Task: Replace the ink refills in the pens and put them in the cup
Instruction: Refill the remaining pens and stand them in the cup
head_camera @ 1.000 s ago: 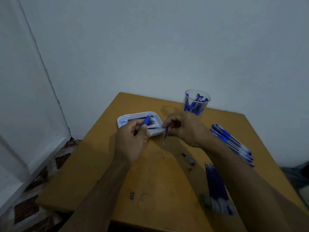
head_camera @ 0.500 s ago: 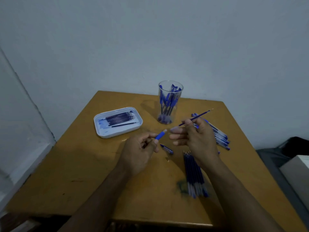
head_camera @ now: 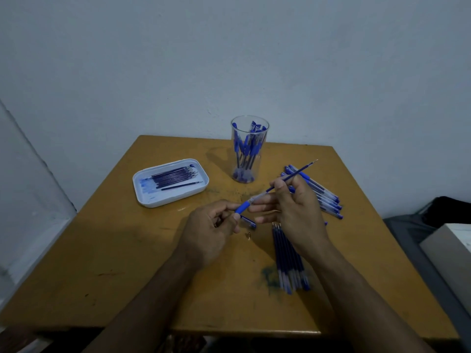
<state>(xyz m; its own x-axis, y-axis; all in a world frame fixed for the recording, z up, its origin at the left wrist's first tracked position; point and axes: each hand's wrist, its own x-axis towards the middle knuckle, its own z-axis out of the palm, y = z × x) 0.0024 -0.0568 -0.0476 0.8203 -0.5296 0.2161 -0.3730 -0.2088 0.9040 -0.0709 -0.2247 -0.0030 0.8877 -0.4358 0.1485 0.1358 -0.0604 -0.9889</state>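
Note:
My left hand (head_camera: 211, 233) pinches a pen barrel (head_camera: 244, 206) by its blue grip, over the middle of the table. A dark blue ink refill (head_camera: 297, 173) is pinched in my right hand (head_camera: 293, 212); its lower end meets the barrel's open end and its tip points up to the right. A clear cup (head_camera: 249, 151) holding several blue pens stands at the back. A row of pens (head_camera: 321, 194) lies to the right, partly behind my right hand. Several refills (head_camera: 289, 258) lie in a bundle near the front right.
A white tray (head_camera: 142, 197) with several refills sits at the left. A pen cap (head_camera: 248, 221) and a small brass tip piece (head_camera: 249, 235) lie between my hands. The yellow wooden table (head_camera: 102, 250) stands against a wall; a dark bag and a box lie at the right.
The view swung from the tray toward the table's middle. My right hand brought a refill from near the tray over to the barrel, and its end now meets the barrel.

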